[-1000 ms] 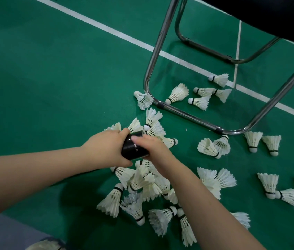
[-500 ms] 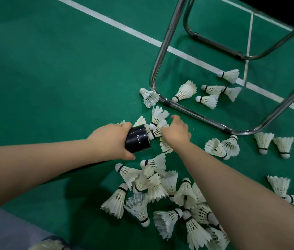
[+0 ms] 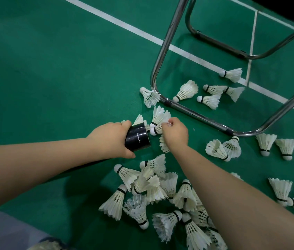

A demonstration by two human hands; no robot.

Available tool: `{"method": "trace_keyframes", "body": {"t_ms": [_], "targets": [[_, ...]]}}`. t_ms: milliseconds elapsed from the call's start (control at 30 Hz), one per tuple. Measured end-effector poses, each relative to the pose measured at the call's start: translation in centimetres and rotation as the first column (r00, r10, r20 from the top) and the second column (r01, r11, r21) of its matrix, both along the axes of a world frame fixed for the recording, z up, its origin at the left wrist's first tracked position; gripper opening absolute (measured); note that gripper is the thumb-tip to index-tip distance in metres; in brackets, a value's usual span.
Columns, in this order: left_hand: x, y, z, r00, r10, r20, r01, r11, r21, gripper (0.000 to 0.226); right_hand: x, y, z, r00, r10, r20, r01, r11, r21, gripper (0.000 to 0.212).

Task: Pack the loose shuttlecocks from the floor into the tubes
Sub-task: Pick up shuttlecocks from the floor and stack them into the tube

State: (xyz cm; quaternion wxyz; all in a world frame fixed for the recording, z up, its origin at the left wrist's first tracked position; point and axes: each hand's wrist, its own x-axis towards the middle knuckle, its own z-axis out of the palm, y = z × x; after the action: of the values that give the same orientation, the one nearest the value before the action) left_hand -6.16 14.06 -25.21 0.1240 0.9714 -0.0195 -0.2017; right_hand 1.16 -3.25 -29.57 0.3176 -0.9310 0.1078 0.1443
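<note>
My left hand grips a black tube marked "PUSH IN", its open end pointing right; the rest of the tube runs back under my forearm. My right hand pinches the feathers of a white shuttlecock whose cork end faces the tube mouth, a short gap away. Several loose white shuttlecocks lie in a pile on the green floor below both hands, and more lie just beyond the tube.
A chrome chair frame stands on the floor to the upper right, with several shuttlecocks inside its loop and others to its right. White court lines cross the green floor. Bare floor stretches to the left.
My right hand left the tube mouth, reached right into the shuttlecocks beyond it and now pinches one, cork end toward the tube. My left hand kept holding the tube.
</note>
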Motion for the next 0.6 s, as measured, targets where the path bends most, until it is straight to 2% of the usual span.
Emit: {"method": "trace_keyframes", "body": {"t_ms": [100, 200, 300, 500, 600], "targets": [[0.2, 0.0, -0.1, 1.0, -0.002, -0.009, 0.002, 1.0, 0.006, 0.071, -1.7, -0.5, 0.5, 0.97, -0.127, 0.205, 0.088, 0.978, 0.192, 0.013], [0.1, -0.3, -0.1, 1.0, -0.003, -0.008, 0.003, 1.0, 0.007, 0.07, -3.7, -1.0, 1.6, 0.926, -0.26, 0.274, 0.149, 0.918, 0.369, 0.024], [-0.3, -0.7, 0.1, 1.0, -0.009, -0.012, 0.009, 1.0, 0.007, 0.068, -5.3, -1.0, 3.0, 0.916, -0.294, 0.274, 0.147, 0.88, 0.452, 0.033], [-0.8, -1.8, 0.8, 0.999, -0.032, 0.011, 0.032, 0.999, 0.001, 0.069, -7.8, -1.0, 5.2, 0.968, -0.117, 0.223, -0.006, 0.874, 0.486, 0.035], [-1.0, -2.2, 1.2, 0.999, -0.041, 0.024, 0.041, 0.999, -0.01, 0.068, -7.9, -1.4, 6.5, 0.999, -0.007, 0.035, -0.015, 0.796, 0.605, 0.031]]}}
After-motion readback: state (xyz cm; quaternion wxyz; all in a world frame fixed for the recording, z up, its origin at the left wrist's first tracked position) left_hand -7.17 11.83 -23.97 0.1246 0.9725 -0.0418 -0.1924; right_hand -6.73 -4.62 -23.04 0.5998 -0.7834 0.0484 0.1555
